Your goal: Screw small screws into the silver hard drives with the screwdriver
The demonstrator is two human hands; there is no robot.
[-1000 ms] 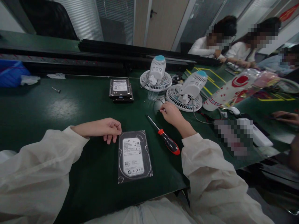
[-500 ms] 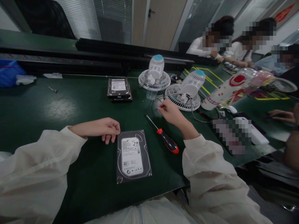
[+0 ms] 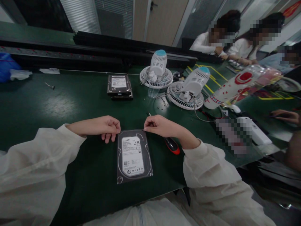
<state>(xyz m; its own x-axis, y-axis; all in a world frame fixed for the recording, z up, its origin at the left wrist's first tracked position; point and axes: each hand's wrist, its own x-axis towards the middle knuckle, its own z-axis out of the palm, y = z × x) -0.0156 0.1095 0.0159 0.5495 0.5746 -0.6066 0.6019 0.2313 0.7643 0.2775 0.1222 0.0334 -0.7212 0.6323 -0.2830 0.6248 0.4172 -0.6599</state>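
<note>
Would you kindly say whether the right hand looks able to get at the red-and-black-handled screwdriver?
Probably yes: the right hand is at a corner of the flat grey hard drive, and the screwdriver lies close by, partly hidden by that hand, its handle's end uncovered.

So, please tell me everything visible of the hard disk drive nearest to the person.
The hard disk drive is rectangular, dark grey and metallic-looking, with curved lines on its top. A white label with small print and a square code covers much of it. It lies flat on the green table, label up, a short edge nearest the camera. The left hand and right hand seem to touch its far corners.
</note>
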